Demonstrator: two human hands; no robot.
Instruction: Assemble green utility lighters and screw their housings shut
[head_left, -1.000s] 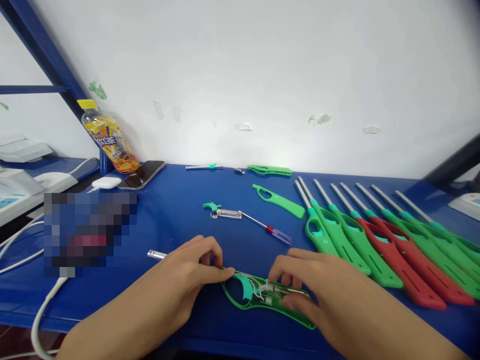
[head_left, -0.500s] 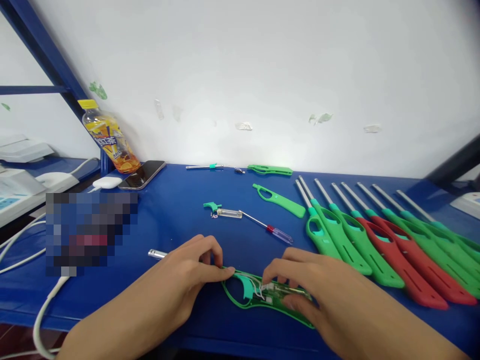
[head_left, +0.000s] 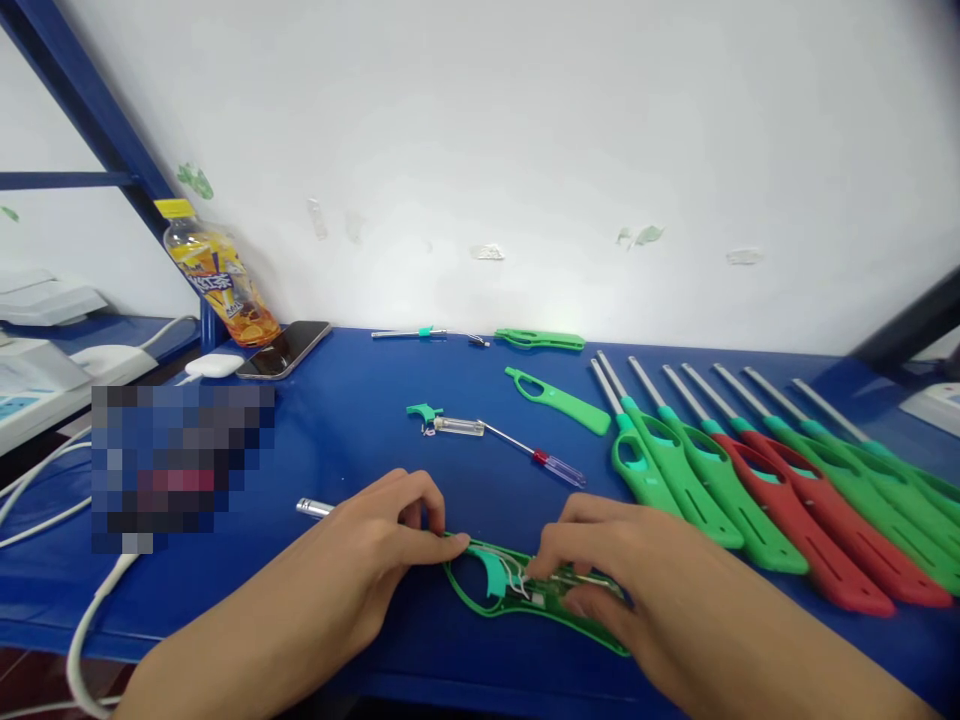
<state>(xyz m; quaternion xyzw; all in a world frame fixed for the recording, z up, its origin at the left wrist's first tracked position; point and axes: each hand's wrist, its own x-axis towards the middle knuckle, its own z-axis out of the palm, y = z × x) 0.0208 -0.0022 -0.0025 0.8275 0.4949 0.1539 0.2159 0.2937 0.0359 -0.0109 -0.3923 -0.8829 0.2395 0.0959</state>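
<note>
A green utility lighter (head_left: 487,610) lies with its handle shell opened in front of me. Inside it show a teal trigger (head_left: 493,574), thin pale wires (head_left: 514,574) and part of a clear fuel tank (head_left: 559,588). My left hand (head_left: 390,530) pinches the lighter's neck, and the metal tube (head_left: 311,508) sticks out to its left. Over the handle end, my right hand (head_left: 600,560) has its thumb and fingers closed at the clear tank; an index fingertip touches the wires. My right fingers hide part of the inside.
Behind my hands lie a screwdriver (head_left: 559,467), a loose fuel tank (head_left: 459,427) with a teal trigger, and a green shell half (head_left: 562,403). Several assembled lighters (head_left: 780,500) fan out at right. A phone (head_left: 285,350) and a drink bottle (head_left: 221,285) stand back left.
My right index fingertip has shifted slightly down and right along the wires. My left hand and the lighter shell stay in place.
</note>
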